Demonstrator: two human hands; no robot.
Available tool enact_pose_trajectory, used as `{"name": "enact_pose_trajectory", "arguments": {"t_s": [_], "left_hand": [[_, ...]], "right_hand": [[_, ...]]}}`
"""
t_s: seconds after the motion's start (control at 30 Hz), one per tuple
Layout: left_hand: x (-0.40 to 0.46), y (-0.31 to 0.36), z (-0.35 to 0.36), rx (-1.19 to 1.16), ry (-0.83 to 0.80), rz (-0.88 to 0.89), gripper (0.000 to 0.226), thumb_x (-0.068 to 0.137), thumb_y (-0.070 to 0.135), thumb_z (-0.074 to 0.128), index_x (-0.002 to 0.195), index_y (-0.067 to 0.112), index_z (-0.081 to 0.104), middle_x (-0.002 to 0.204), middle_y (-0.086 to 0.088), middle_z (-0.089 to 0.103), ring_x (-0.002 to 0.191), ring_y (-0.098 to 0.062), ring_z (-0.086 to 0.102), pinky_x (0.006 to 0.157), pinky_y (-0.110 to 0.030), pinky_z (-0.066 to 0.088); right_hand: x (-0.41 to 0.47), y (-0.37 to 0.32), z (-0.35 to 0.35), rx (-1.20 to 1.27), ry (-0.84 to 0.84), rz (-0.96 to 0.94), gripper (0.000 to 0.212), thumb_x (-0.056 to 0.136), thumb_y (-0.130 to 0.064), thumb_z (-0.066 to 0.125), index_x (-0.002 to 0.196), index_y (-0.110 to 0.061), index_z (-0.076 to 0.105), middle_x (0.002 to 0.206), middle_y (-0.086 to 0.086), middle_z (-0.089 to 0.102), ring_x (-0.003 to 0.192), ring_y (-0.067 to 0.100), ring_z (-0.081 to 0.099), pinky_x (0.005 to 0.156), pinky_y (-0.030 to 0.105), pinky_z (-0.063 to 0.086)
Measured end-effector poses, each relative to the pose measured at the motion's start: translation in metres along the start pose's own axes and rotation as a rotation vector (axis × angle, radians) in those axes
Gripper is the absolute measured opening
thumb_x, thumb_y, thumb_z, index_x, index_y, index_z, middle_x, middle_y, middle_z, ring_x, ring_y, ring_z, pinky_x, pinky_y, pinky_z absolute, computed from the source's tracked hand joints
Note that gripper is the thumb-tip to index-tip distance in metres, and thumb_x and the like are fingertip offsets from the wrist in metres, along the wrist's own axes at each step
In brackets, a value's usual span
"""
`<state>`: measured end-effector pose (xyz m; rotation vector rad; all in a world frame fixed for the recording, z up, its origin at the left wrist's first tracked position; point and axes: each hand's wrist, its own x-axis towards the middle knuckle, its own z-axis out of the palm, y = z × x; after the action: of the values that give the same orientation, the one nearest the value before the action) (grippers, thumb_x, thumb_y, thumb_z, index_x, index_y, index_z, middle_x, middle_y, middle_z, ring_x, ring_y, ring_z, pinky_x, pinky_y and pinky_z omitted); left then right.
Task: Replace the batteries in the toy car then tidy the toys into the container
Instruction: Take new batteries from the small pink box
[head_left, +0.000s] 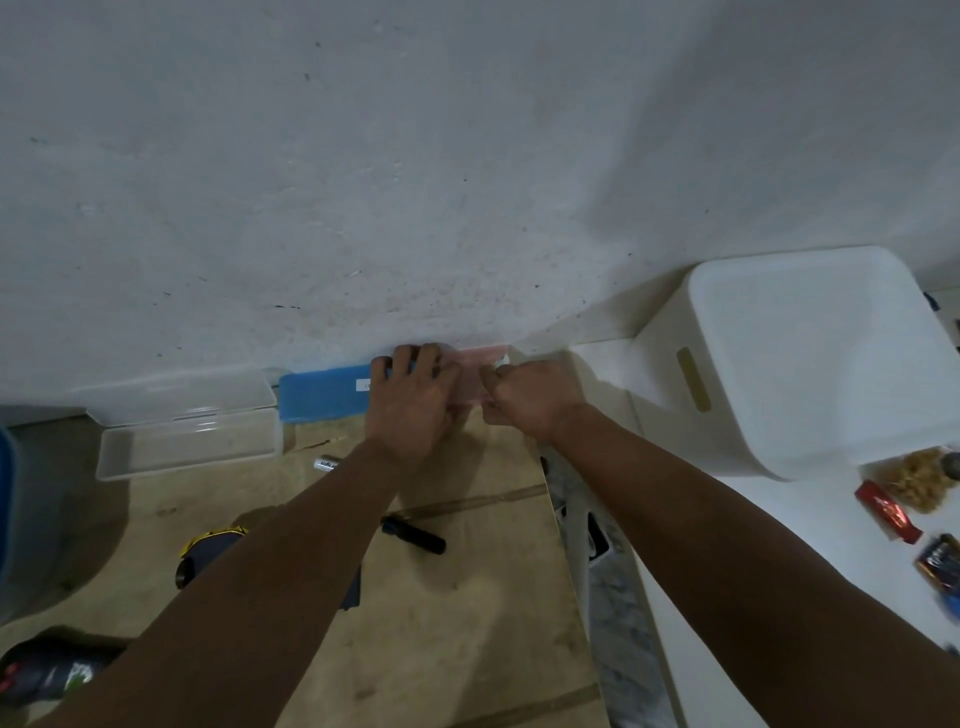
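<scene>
Pink translucent case (475, 371), at the table's (467, 597) far edge against the wall, just right of a blue case (322, 397). Left hand (410, 400) grips its left end, fingers curled over the top; right hand (530, 397) pinches its right end. Toy car (208, 553) near, under the left forearm. Loose battery (324, 463) beside an open clear case (187, 431). White container (810, 358) right.

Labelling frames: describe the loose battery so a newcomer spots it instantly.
Start at the wall, drop to the open clear case at its foot, left of the blue case. The battery lies on the floor just below the clear case's right corner: a small silver cylinder with dark lettering, unlike the black tool nearer the camera.
</scene>
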<state>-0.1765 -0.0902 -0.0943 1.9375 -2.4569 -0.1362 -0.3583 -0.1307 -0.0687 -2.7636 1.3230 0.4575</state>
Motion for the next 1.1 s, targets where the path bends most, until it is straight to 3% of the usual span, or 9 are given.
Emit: {"name": "enact_pose_trajectory", "arguments": {"t_s": [0.13, 0.3, 0.43, 0.63, 0.8, 0.9, 0.97, 1.1], "left_hand": [[0.001, -0.001, -0.002, 0.024, -0.014, -0.001, 0.048, 0.086, 0.040, 0.069, 0.127, 0.015, 0.063, 0.130, -0.014, 0.060, 0.119, -0.040, 0.053, 0.100, -0.056, 0.040], [0.002, -0.001, -0.001, 0.035, 0.002, -0.003, 0.039, 0.091, 0.033, 0.066, 0.125, 0.015, 0.063, 0.130, -0.014, 0.061, 0.118, -0.040, 0.054, 0.099, -0.054, 0.041], [0.004, -0.004, 0.004, 0.016, 0.009, 0.017, 0.054, 0.086, 0.052, 0.069, 0.128, 0.019, 0.063, 0.131, -0.012, 0.060, 0.120, -0.038, 0.053, 0.100, -0.053, 0.039], [0.005, -0.007, 0.008, 0.033, 0.047, 0.045, 0.054, 0.082, 0.055, 0.068, 0.119, 0.015, 0.066, 0.121, -0.014, 0.063, 0.109, -0.039, 0.056, 0.094, -0.051, 0.044], [0.005, -0.005, 0.007, 0.038, 0.039, 0.027, 0.046, 0.078, 0.033, 0.081, 0.117, 0.013, 0.067, 0.118, -0.016, 0.065, 0.106, -0.041, 0.060, 0.091, -0.051, 0.048], [0.003, -0.008, 0.006, 0.021, 0.049, 0.034, 0.055, 0.082, 0.054, 0.072, 0.121, 0.016, 0.065, 0.121, -0.011, 0.066, 0.108, -0.037, 0.061, 0.093, -0.051, 0.046], [0.001, -0.011, 0.005, -0.011, 0.103, 0.048, 0.056, 0.086, 0.058, 0.064, 0.123, 0.016, 0.065, 0.123, -0.009, 0.068, 0.110, -0.035, 0.062, 0.095, -0.050, 0.044], [0.002, -0.013, -0.001, -0.067, 0.198, 0.091, 0.038, 0.089, 0.040, 0.068, 0.118, 0.015, 0.071, 0.123, -0.008, 0.072, 0.107, -0.034, 0.067, 0.096, -0.046, 0.046]], "right_hand": [[0.000, -0.004, -0.006, -0.082, -0.009, -0.014, 0.033, 0.096, -0.035, 0.050, 0.114, -0.011, 0.064, 0.093, 0.006, 0.072, 0.077, 0.024, 0.067, 0.059, 0.029, 0.031], [0.008, -0.019, -0.030, -0.075, -0.034, -0.049, 0.018, 0.090, -0.027, 0.066, 0.105, -0.019, 0.071, 0.101, -0.002, 0.072, 0.091, 0.021, 0.068, 0.067, 0.029, 0.038], [0.016, -0.027, -0.035, -0.052, -0.058, -0.062, 0.022, 0.084, -0.018, 0.075, 0.105, -0.020, 0.073, 0.108, -0.007, 0.069, 0.096, 0.018, 0.067, 0.070, 0.028, 0.041], [0.013, -0.028, -0.028, -0.114, -0.055, -0.114, 0.019, 0.088, -0.008, 0.065, 0.105, -0.012, 0.073, 0.107, 0.001, 0.073, 0.097, 0.022, 0.069, 0.075, 0.032, 0.048], [0.007, -0.017, -0.036, -0.125, -0.029, -0.091, 0.015, 0.092, -0.021, 0.059, 0.099, -0.016, 0.071, 0.094, -0.002, 0.072, 0.083, 0.019, 0.065, 0.064, 0.029, 0.034], [0.009, -0.005, -0.039, -0.122, -0.035, -0.057, 0.018, 0.092, -0.034, 0.061, 0.096, -0.019, 0.069, 0.083, -0.002, 0.067, 0.065, 0.018, 0.052, 0.059, 0.029, 0.032], [0.009, -0.001, -0.037, -0.071, -0.032, -0.059, 0.021, 0.092, -0.037, 0.062, 0.099, -0.018, 0.067, 0.089, 0.002, 0.069, 0.068, 0.021, 0.058, 0.060, 0.028, 0.033], [0.007, 0.006, -0.031, 0.024, 0.028, -0.037, 0.036, 0.095, -0.042, 0.055, 0.119, -0.017, 0.060, 0.099, 0.006, 0.070, 0.085, 0.027, 0.067, 0.066, 0.032, 0.047]]}}
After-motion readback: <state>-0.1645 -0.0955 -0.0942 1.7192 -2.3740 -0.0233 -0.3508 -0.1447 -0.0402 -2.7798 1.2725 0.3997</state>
